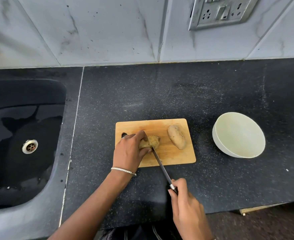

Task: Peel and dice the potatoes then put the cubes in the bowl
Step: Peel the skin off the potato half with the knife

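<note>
My left hand [130, 149] grips the potato [152, 143] near the cutting board's [177, 156] left edge; my right hand [184, 200] clasps the knife [161, 168], blade on it.

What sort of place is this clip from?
Likely a home kitchen: a dark stone counter with a built-in sink, a tiled wall with a socket panel, and potatoes on a cutting board.

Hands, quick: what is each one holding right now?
Left hand: grips the potato on the cutting board.
Right hand: grips the knife, its blade at that potato.
</note>
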Demonstrator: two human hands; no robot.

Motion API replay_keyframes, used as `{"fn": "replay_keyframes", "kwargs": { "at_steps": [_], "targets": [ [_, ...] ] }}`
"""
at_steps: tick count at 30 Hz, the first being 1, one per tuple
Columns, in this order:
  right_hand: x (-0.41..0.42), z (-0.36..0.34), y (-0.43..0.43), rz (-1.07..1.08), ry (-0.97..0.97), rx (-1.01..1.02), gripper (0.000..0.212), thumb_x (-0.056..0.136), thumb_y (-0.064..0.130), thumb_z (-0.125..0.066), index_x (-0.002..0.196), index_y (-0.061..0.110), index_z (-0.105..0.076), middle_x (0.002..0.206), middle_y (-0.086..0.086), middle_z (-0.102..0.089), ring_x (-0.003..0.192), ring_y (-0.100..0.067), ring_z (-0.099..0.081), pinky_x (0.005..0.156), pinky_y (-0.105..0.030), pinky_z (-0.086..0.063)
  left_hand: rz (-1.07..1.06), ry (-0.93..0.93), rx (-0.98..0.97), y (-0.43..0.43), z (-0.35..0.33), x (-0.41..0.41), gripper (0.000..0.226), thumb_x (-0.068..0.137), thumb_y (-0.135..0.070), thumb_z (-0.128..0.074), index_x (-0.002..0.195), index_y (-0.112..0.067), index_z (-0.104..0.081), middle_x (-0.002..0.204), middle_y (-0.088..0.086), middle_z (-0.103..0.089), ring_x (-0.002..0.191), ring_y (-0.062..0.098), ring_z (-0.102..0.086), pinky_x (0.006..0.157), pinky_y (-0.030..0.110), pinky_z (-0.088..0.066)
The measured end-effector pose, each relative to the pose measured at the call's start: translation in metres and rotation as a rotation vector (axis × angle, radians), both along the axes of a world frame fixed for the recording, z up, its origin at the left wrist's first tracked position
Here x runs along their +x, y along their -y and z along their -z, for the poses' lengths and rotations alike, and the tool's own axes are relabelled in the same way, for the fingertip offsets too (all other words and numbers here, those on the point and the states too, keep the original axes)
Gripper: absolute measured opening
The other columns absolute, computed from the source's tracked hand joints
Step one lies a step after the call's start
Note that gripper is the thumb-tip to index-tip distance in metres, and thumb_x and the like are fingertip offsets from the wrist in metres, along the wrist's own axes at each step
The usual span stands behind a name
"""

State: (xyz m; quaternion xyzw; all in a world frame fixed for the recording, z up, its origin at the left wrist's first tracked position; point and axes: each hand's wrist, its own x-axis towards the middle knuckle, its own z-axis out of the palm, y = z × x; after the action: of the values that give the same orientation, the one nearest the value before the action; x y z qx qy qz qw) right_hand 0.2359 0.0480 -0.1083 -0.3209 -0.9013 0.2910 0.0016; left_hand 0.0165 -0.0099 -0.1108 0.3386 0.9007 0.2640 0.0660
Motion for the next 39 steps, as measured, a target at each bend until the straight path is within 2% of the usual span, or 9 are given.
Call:
{"fn": "replay_keyframes", "kwargs": {
  "at_steps": [3, 7, 10, 13, 17, 22, 31, 36, 39],
  "targets": [
    [0.019, -0.012, 0.001, 0.036, 0.026, 0.059, 0.017, 0.090, 0.038, -0.055, 0.100, 0.036, -0.042, 0.061, 0.018, -0.049, 0.046, -0.011, -0.058, 0.038, -0.018, -0.033, -0.001, 0.019, 0.016, 0.001, 0.001, -0.001, 0.032, 0.074, -0.042, -0.078, 0.097, -0.029, -0.059, 0.088, -0.009, -0.065, 0.079, 0.019, -0.055, 0.059, 0.030, -0.034],
    [0.026, -0.032, -0.005, 0.137, 0.005, 0.057, 0.020, 0.084, 0.033, -0.061, 0.100, 0.035, -0.049, 0.054, 0.025, -0.037, 0.040, -0.008, -0.054, 0.035, -0.007, -0.019, -0.018, 0.072, 0.064, 0.006, 0.004, -0.003, 0.030, 0.072, -0.039, -0.080, 0.096, -0.030, -0.065, 0.087, -0.012, -0.066, 0.079, 0.015, -0.059, 0.064, 0.032, -0.047],
    [0.009, -0.032, -0.012, 0.097, -0.021, 0.037, 0.029, 0.092, 0.032, -0.057, 0.115, 0.041, -0.042, 0.057, 0.017, -0.048, 0.044, -0.010, -0.052, 0.036, -0.011, -0.026, -0.027, 0.096, 0.091, 0.011, 0.009, -0.002, 0.029, 0.072, -0.037, -0.081, 0.097, -0.032, -0.067, 0.090, -0.014, -0.067, 0.080, 0.012, -0.063, 0.067, 0.034, -0.053],
    [-0.018, -0.026, -0.012, -0.019, -0.042, 0.065, 0.039, 0.098, 0.033, -0.046, 0.135, 0.042, -0.037, 0.073, 0.014, -0.061, 0.053, -0.004, -0.054, 0.038, -0.008, -0.024, -0.025, 0.095, 0.111, 0.014, 0.012, -0.001, 0.028, 0.073, -0.033, -0.081, 0.098, -0.031, -0.067, 0.090, -0.012, -0.068, 0.079, 0.014, -0.065, 0.065, 0.037, -0.055],
    [-0.036, -0.019, -0.010, -0.081, -0.067, 0.074, 0.050, 0.098, 0.045, -0.024, 0.148, 0.048, -0.023, 0.092, 0.010, -0.064, 0.068, -0.013, -0.064, 0.045, -0.025, -0.040, -0.034, 0.085, 0.118, 0.013, 0.012, 0.000, 0.026, 0.073, -0.035, -0.081, 0.095, -0.031, -0.068, 0.089, -0.012, -0.069, 0.079, 0.015, -0.065, 0.064, 0.038, -0.055],
    [-0.035, -0.016, -0.012, -0.086, -0.086, 0.077, 0.051, 0.098, 0.048, -0.018, 0.149, 0.052, -0.018, 0.096, 0.005, -0.064, 0.072, -0.018, -0.067, 0.052, -0.034, -0.052, -0.039, 0.081, 0.097, 0.012, 0.011, 0.000, 0.027, 0.073, -0.039, -0.080, 0.095, -0.031, -0.067, 0.089, -0.012, -0.069, 0.078, 0.014, -0.065, 0.064, 0.037, -0.054],
    [-0.039, -0.016, -0.009, -0.086, -0.057, 0.072, 0.052, 0.097, 0.050, -0.015, 0.148, 0.058, -0.012, 0.088, 0.007, -0.057, 0.066, -0.018, -0.064, 0.051, -0.036, -0.050, -0.038, 0.086, 0.090, 0.011, 0.009, -0.001, 0.026, 0.072, -0.036, -0.082, 0.093, -0.031, -0.068, 0.086, -0.013, -0.070, 0.077, 0.013, -0.065, 0.066, 0.035, -0.055],
    [-0.047, -0.009, -0.011, -0.077, -0.092, 0.080, 0.049, 0.098, 0.046, -0.024, 0.147, 0.054, -0.021, 0.086, 0.006, -0.061, 0.064, -0.018, -0.064, 0.049, -0.035, -0.051, -0.052, 0.099, 0.078, 0.009, 0.008, -0.002, 0.023, 0.071, -0.034, -0.083, 0.090, -0.029, -0.070, 0.083, -0.013, -0.071, 0.077, 0.014, -0.066, 0.066, 0.034, -0.054],
    [-0.058, -0.005, -0.012, -0.065, -0.122, 0.088, 0.048, 0.100, 0.038, -0.038, 0.144, 0.051, -0.027, 0.090, 0.005, -0.066, 0.070, -0.019, -0.066, 0.053, -0.038, -0.053, -0.058, 0.112, 0.063, 0.009, 0.008, -0.004, 0.022, 0.072, -0.036, -0.082, 0.090, -0.030, -0.070, 0.085, -0.014, -0.072, 0.079, 0.013, -0.067, 0.069, 0.033, -0.054]
  ]
}}
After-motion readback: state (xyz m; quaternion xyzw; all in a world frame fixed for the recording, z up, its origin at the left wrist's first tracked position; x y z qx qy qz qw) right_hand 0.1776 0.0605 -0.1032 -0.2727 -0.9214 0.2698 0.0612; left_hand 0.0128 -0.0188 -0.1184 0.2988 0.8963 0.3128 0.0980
